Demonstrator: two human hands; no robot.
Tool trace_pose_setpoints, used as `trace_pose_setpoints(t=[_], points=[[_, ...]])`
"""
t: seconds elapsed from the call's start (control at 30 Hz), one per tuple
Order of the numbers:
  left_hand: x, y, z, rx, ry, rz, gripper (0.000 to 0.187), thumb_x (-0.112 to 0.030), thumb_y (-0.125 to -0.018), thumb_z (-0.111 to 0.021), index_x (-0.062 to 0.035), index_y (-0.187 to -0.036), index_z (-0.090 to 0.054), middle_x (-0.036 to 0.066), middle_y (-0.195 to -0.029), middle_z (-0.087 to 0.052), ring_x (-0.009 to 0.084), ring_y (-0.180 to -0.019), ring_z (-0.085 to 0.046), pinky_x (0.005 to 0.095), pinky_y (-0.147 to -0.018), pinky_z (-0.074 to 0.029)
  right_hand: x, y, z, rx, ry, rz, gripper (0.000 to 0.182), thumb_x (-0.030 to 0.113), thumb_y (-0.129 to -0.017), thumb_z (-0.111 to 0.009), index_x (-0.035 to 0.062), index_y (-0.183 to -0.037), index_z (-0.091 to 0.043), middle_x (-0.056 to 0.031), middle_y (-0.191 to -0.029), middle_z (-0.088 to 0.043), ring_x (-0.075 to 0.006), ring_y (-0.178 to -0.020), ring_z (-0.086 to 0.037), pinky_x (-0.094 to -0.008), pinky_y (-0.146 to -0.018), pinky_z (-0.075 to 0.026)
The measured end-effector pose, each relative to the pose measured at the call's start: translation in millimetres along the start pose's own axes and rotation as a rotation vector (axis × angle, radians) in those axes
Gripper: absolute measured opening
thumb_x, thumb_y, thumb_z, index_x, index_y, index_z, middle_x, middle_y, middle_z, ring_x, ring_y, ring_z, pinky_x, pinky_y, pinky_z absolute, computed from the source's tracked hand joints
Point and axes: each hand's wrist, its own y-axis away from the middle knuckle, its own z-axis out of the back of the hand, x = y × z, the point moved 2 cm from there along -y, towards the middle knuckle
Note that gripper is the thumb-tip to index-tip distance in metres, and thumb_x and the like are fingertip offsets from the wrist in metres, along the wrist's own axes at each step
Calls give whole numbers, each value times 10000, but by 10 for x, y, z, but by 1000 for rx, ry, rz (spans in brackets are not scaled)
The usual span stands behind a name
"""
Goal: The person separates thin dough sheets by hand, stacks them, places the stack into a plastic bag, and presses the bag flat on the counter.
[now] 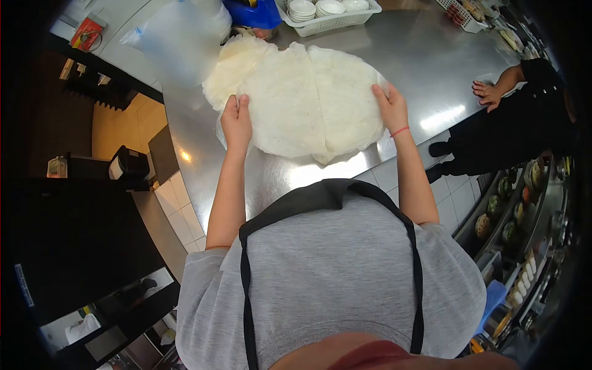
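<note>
Two opposite edges of the pale, thin sheets (277, 102) are pinched in the head view, one by the left hand (237, 126), one by the right hand (393, 111), over the counter (419, 68). Spreading or lifting seems in hand; even tension is called for. One white basket (339, 23) is counted; the overlapping sheets cannot be.

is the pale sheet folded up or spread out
Spread out: the pale sheet spans wide between the left hand and the right hand.
</note>
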Motion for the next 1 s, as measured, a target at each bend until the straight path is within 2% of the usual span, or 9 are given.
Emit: trace_pose_setpoints(t=[0.27,0.33,0.47,0.57,0.67,0.73,0.9,0.93,1.0], points=[[484,-78,154,26,34,35,301,-249,-904,-513,-6,-730,-474,3,-561,-422,71,-548,-337,243,-497,-313,-373,-123,189,35,-91,-101,347,301,-859,-567,-6,-1017,-609,-97,-887,-667,-132,-798,-606,-271,-722,-468],[584,-57,200,35,7,94,220,-212,-913,-512,-28,-792,-518,-30,-719,-539,34,-639,-426,198,-579,-371,-462,-139,218,11,-84,-114,352,299,-856,-568,-15,-1012,-606,-114,-888,-663,-154,-800,-612,-274,-725,-466],[869,10,284,-32,32,118,270,-225,-896,-528,-3,-745,-500,11,-618,-472,78,-591,-377,239,-540,-349,-628,-85,277,-26,-10,-127,364,304,-853,-567,-24,-1007,-603,-138,-901,-658,-183,-814,-614,-286,-736,-462],[791,111,365,-70,125,197,254,-219,-898,-528,13,-796,-539,15,-670,-535,82,-623,-417,233,-573,-371,-781,-53,377,-31,-38,-189,374,310,-849,-566,-27,-1008,-598,-161,-917,-652,-226,-840,-617,-306,-754,-457],[1115,93,610,-4,-68,211,250,-221,-906,-516,25,-901,-563,28,-758,-596,91,-662,-479,236,-611,-405,-1020,-37,566,-60,129,-192,394,313,-849,-563,-46,-1010,-588,-177,-925,-648,-250,-857,-616,-320,-769,-454],[1154,113,849,-145,0,254,265,-222,-913,-502,23,-999,-555,50,-865,-618,109,-748,-533,245,-675,-432,-1114,8,823,-288,301,-197,404,320,-850,-559,-50,-1011,-586,-198,-925,-640,-267,-862,-617,-329,-776,-453],[310,31,1027,134,130,400,287,-238,-908,-510,2,-1061,-552,30,-971,-611,106,-856,-537,245,-800,-416,-1315,93,1170,-175,280,-236,348,317,-842,-567,-11,-952,-601,-182,-844,-633,-227,-789,-614,-322,-728,-460],[263,-97,984,296,106,343,293,-246,-906,-513,-8,-1072,-557,28,-983,-613,106,-870,-541,241,-821,-407,-1303,77,1131,-165,277,-230,348,317,-842,-567,-11,-952,-601,-182,-844,-633,-227,-789,-614,-322,-728,-460],[139,-374,901,450,79,284,300,-253,-903,-517,-18,-1083,-562,25,-994,-614,106,-885,-545,236,-842,-397,-1250,44,1018,-8,564,-327,306,321,-834,-576,15,-836,-571,-141,-728,-609,-204,-677,-588,-331,-653,-454]])
